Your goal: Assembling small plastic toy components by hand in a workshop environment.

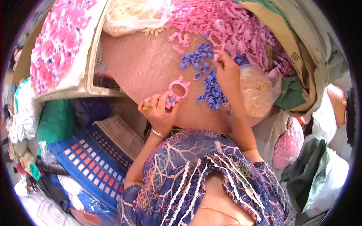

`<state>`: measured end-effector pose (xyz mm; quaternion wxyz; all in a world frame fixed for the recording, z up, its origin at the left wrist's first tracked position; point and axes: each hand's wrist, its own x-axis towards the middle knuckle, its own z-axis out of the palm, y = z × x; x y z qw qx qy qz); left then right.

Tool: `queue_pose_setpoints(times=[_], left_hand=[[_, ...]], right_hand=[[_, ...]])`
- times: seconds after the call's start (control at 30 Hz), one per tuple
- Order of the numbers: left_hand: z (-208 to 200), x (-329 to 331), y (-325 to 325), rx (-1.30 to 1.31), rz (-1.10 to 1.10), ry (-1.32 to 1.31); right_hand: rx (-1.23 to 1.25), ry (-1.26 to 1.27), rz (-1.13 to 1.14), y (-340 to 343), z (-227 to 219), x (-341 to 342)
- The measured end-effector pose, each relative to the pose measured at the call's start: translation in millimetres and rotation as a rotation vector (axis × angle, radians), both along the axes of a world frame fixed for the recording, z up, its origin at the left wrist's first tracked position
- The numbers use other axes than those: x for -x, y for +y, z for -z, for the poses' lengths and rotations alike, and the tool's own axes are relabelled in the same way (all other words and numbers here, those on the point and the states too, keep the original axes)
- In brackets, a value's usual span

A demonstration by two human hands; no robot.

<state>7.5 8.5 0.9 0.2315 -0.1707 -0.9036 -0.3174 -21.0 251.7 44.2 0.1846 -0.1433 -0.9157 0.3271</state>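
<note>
My left hand (160,109), with rings on a finger, grips a pink plastic toy frame (186,89) near the table's close edge. This piece has a round ring-shaped head with two small ears and a blue part set on its body. Farther right, my right hand (228,73) is closed with fingertips together on a small pink plastic piece (216,57), partly hidden by the fingers. It hovers over the small blue plastic parts (213,90), scattered in loose clusters. Beyond it spreads a heap of pink plastic parts (241,32).
A clear bag of beige bits (256,90) sits right of my right forearm; another beige bag (137,15) lies at the back. Left stands a box of pink ring pieces (60,49). A blue basket (85,169) is below it. A torn paper sack (301,64) edges the right side.
</note>
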Motion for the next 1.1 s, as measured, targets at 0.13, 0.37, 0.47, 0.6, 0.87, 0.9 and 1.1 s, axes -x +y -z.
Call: queue_pose_setpoints(times=[0.13, 0.37, 0.47, 0.6, 0.87, 0.9, 1.1], left_hand=[[2, 2, -1, -0.033, 0.013, 0.015], [5, -1, 0, -0.056, 0.007, -0.028], [2, -2, -1, -0.069, 0.010, -0.023], [2, -2, -2, -0.071, 0.012, -0.037], [2, -1, -1, -0.088, 0.012, -0.045], [2, -1, -1, -0.090, 0.013, -0.055], [2, -2, -2, -0.085, 0.014, -0.047]], right_hand=[[0.948, -0.111, -0.148, -26, -22, -20], [0.975, -0.128, -0.329, -62, -3, -51], [0.868, -0.191, -0.407, -63, 1, -55], [0.708, -0.162, -0.446, -69, -5, -56], [0.753, -0.396, -0.333, -67, -7, -51], [0.803, -0.436, -0.300, -66, -8, -50], [0.941, -0.621, -0.200, -63, -21, -38]])
